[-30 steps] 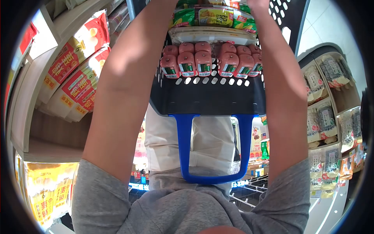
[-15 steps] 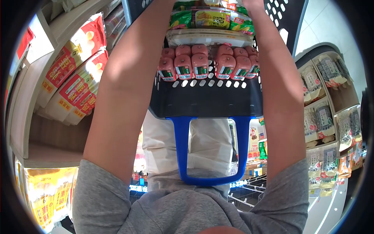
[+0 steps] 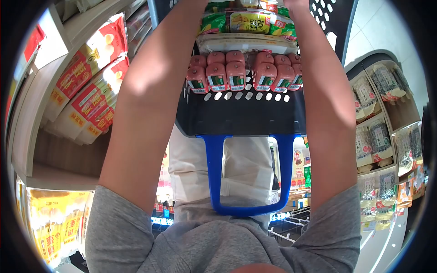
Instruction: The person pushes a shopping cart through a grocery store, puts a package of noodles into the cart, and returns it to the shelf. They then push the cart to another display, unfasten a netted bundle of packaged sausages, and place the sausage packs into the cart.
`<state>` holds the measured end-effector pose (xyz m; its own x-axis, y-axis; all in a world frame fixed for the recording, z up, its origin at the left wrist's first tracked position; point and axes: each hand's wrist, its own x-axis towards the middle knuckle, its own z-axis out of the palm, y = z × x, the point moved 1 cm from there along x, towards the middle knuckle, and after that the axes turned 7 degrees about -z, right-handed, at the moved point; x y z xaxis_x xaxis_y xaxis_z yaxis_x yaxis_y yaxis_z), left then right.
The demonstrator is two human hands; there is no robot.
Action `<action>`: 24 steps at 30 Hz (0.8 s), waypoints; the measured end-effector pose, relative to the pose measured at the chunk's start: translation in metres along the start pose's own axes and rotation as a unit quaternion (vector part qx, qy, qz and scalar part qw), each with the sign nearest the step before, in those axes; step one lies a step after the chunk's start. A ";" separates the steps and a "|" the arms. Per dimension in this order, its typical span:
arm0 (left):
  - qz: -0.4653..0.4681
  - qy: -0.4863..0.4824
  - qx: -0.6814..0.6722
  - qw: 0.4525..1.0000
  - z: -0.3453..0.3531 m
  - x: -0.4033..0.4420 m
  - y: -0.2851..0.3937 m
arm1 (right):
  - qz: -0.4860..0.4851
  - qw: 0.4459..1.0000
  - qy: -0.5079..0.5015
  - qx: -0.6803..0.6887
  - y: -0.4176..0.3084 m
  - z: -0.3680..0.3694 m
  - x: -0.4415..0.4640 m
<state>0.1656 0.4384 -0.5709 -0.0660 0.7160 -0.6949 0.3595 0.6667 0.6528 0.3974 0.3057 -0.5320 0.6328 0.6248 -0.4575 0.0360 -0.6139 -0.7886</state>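
Both my arms stretch forward over a dark perforated shopping basket [image 3: 241, 113] with a blue handle [image 3: 249, 210]. My left hand is cut off by the top edge, past the wrist. Only the base of my right hand [image 3: 296, 3] shows at the top edge, its fingers out of sight. Between the forearms, several pink sausage packs [image 3: 236, 75] with green labels stand in two groups in the basket. Behind them lies a pale wrapped pack [image 3: 248, 44], then a green and yellow food packet [image 3: 250, 22]. What the hands touch is hidden.
A wooden shelf [image 3: 27, 127] on the left holds red and white food bags [image 3: 93, 102], with yellow bags [image 3: 57, 223] below. On the right, a curved rack [image 3: 387, 109] carries several clear packs of dark food [image 3: 380, 136]. Pale floor tiles [image 3: 373, 32] show at the upper right.
The view has shifted slightly, so the basket, handle and shelves sit a few pixels differently. Both arms keep nearly the same pose, and the packs in the basket look unchanged.
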 end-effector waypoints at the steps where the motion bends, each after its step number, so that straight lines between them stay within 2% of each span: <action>1: 0.022 0.026 0.000 0.999 0.002 -0.012 0.003 | -0.012 0.999 0.007 0.035 -0.001 -0.003 -0.006; 3: 0.046 0.077 0.040 0.995 -0.004 -0.043 0.011 | -0.040 0.993 0.018 0.108 0.006 -0.007 -0.019; 5: 0.052 0.122 0.115 0.985 -0.016 -0.091 0.025 | 0.024 0.994 0.051 0.095 -0.034 -0.016 -0.053; 7: -0.165 0.099 -0.023 0.981 -0.030 -0.156 0.069 | 0.146 0.988 0.045 -0.028 -0.082 -0.032 -0.086; 9: -0.133 0.113 -0.148 0.973 -0.042 -0.201 0.067 | 0.118 0.987 0.068 -0.080 -0.095 -0.043 -0.115; 11: -0.187 0.090 -0.196 0.958 -0.061 -0.254 0.084 | 0.111 0.990 0.083 0.034 -0.104 -0.054 -0.146; 14: -0.202 0.050 -0.155 0.966 -0.097 -0.311 0.097 | 0.085 0.992 0.076 0.054 -0.135 -0.080 -0.191; 15: -0.198 0.018 -0.199 0.960 -0.108 -0.330 0.100 | 0.077 0.992 0.081 0.057 -0.153 -0.088 -0.212; 17: -0.213 -0.019 -0.199 0.956 -0.134 -0.362 0.112 | 0.028 0.995 0.076 0.050 -0.184 -0.110 -0.258; 18: -0.189 -0.065 -0.221 0.954 -0.147 -0.377 0.107 | 0.009 0.995 0.065 0.073 -0.197 -0.122 -0.282; 19: -0.176 -0.070 -0.220 0.957 -0.160 -0.396 0.116 | -0.005 0.994 0.066 0.090 -0.223 -0.130 -0.307; 20: -0.163 -0.074 -0.219 0.959 -0.173 -0.416 0.125 | -0.001 0.995 0.069 0.066 -0.217 -0.143 -0.325; 21: -0.149 -0.061 -0.127 0.979 -0.190 -0.435 0.141 | -0.011 0.997 0.043 0.066 -0.215 -0.153 -0.342; 23: -0.107 -0.063 -0.169 0.978 -0.220 -0.469 0.143 | 0.008 0.991 0.009 0.131 -0.250 -0.161 -0.372; 24: -0.132 -0.070 -0.191 0.970 -0.239 -0.488 0.152 | -0.001 0.989 -0.011 0.147 -0.272 -0.161 -0.384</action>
<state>0.0302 0.2402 -0.0604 0.0273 0.4921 -0.8701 -0.0266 0.8705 0.4915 0.2693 0.1555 -0.0754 0.6158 0.6383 -0.4618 -0.1907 -0.4480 -0.8735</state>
